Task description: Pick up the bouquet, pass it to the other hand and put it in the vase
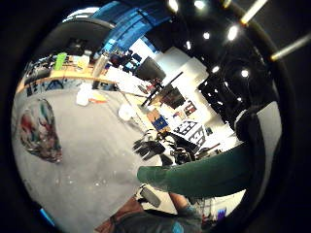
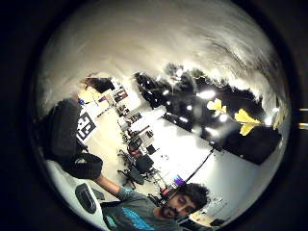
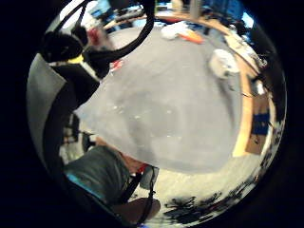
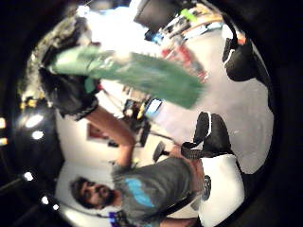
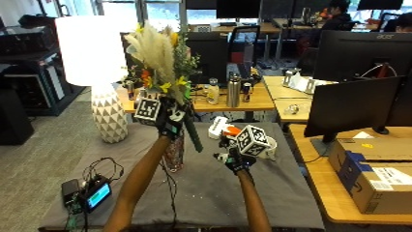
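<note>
In the outside view my left hand [image 5: 170, 117] grips the bouquet [image 5: 156, 55] and holds it upright above the table. It has pale pampas plumes, yellow and orange flowers, and a dark green wrapped stem [image 5: 193, 135] that slants down toward my right hand. The stem [image 1: 209, 175] fills the left palm view. A colourful glass vase [image 5: 175, 157] stands on the grey cloth, partly behind my left forearm, and also appears as the vase [image 1: 39, 130]. My right hand [image 5: 231, 157] hovers lower right of the stem and holds nothing. The stem [image 4: 142, 75] is close before it.
The grey-covered table [image 5: 206, 193] carries a white mug [image 5: 268, 148], a white and orange item [image 5: 222, 129] and a small screen device [image 5: 96, 194] with cables at its left front. A white lamp [image 5: 85, 48] stands at the left. Monitors [image 5: 351, 104] and boxes [image 5: 376, 166] stand at the right.
</note>
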A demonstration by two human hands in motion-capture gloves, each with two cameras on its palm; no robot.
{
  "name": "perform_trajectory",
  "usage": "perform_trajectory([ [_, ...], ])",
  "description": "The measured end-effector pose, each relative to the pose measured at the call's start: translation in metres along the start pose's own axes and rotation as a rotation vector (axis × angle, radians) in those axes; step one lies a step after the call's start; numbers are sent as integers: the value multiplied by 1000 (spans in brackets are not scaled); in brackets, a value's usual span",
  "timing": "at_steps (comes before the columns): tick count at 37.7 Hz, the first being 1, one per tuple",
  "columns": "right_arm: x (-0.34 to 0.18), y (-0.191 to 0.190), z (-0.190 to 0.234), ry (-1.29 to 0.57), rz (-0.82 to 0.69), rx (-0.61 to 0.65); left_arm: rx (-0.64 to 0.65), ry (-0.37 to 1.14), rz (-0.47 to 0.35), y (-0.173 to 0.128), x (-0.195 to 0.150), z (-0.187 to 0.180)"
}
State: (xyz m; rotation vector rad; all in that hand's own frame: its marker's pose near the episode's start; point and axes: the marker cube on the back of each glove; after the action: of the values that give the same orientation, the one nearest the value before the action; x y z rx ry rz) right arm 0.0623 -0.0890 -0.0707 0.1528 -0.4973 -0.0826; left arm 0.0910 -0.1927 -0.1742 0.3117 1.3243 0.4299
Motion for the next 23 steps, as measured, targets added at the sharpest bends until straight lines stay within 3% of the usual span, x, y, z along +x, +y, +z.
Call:
perform_trajectory([
  [6,31,3,-33,52,113,135,49,-30,42,-12,27,-39],
  [11,55,11,-57,39,176,217,110,-96,-31,-10,51,-63],
  [13,68,14,-66,37,206,254,135,-143,-21,-13,50,-79],
  [15,80,19,-74,33,235,282,141,-223,97,-19,46,-96],
  [18,95,27,-83,23,275,311,110,-394,469,-35,44,-119],
  [19,99,29,-85,19,286,319,102,-429,558,-38,43,-124],
  [21,107,33,-89,12,307,331,100,-459,636,-43,36,-134],
  [23,113,37,-91,8,326,340,110,-470,650,-47,26,-140],
])
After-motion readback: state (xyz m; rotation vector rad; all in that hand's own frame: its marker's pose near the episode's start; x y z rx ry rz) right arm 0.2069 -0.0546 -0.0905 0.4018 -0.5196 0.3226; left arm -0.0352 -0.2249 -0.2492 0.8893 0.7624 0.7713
